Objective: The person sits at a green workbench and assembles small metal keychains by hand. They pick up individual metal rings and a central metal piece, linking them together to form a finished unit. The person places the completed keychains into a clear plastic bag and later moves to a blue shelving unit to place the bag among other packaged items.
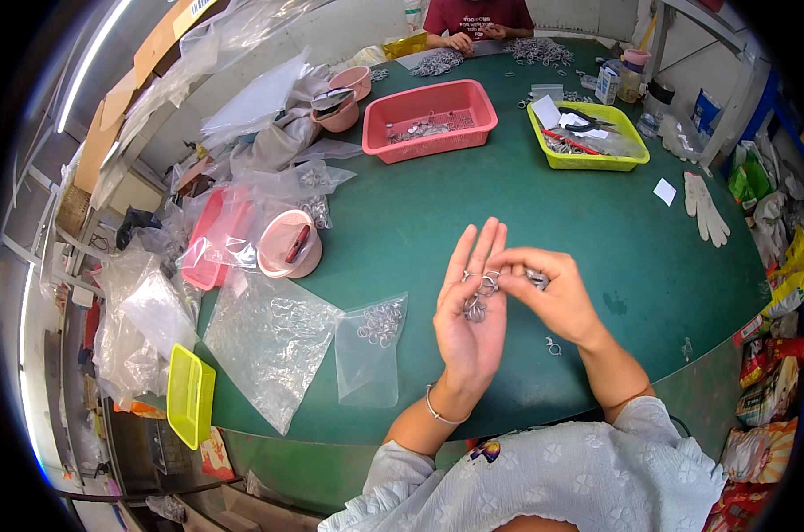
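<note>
My left hand point(473, 332) is held palm up over the green table, its fingers stretched out. Several small silver metal rings point(475, 309) rest in that palm, partly under the thumb. Close against it, my right hand point(544, 288) has thumb and forefinger pinched at the rings by the left fingers. More silver metal pieces point(537, 278) are tucked in the curled right fingers; their exact kind is too small to tell. A single ring with a clasp-like end point(554, 346) lies on the table below my right hand.
Left of my hands lie clear plastic bags point(366, 372) with metal rings and a pink bucket point(273, 262). Farther off stand a pink basket point(375, 115) and a yellow-green tray point(597, 162) with pliers. A glove point(705, 213) lies right. Across the table, another person point(477, 22) handles metal pieces.
</note>
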The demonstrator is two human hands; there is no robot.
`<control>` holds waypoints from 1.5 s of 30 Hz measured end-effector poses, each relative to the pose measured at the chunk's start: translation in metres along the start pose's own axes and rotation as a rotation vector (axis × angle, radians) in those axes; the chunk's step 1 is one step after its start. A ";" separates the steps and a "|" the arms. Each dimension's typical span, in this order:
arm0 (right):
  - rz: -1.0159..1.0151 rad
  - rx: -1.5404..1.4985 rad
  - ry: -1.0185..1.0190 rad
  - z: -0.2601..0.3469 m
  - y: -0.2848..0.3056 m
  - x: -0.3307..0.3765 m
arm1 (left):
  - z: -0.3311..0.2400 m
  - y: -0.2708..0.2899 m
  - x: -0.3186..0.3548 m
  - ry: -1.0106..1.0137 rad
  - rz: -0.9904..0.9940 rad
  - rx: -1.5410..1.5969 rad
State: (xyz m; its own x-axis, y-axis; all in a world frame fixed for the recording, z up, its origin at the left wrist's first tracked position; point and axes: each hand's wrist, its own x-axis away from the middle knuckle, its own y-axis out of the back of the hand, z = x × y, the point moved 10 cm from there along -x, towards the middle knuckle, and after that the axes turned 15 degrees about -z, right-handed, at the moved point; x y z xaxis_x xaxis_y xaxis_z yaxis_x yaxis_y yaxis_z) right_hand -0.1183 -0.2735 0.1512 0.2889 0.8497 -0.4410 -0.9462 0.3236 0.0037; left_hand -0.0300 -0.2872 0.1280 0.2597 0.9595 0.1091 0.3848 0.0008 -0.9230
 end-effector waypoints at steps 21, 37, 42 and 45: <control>-0.273 0.231 0.246 0.022 0.019 -0.001 | 0.023 0.027 -0.004 0.054 -0.117 -0.181; -0.265 -0.243 -0.125 -0.008 0.026 -0.005 | 0.023 0.032 -0.006 0.070 -0.178 -0.108; -0.212 -0.904 -0.504 -0.034 0.016 -0.007 | 0.019 0.028 -0.006 0.041 -0.219 -0.139; -0.176 -1.006 -0.616 -0.049 0.009 -0.004 | 0.021 0.036 -0.008 0.049 -0.175 -0.144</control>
State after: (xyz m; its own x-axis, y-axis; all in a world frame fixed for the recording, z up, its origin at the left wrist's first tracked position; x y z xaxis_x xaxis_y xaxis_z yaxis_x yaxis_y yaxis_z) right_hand -0.1354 -0.2946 0.1095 0.1873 0.9722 0.1407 -0.4969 0.2174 -0.8402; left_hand -0.0365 -0.2893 0.0859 0.2195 0.9335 0.2835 0.5493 0.1219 -0.8267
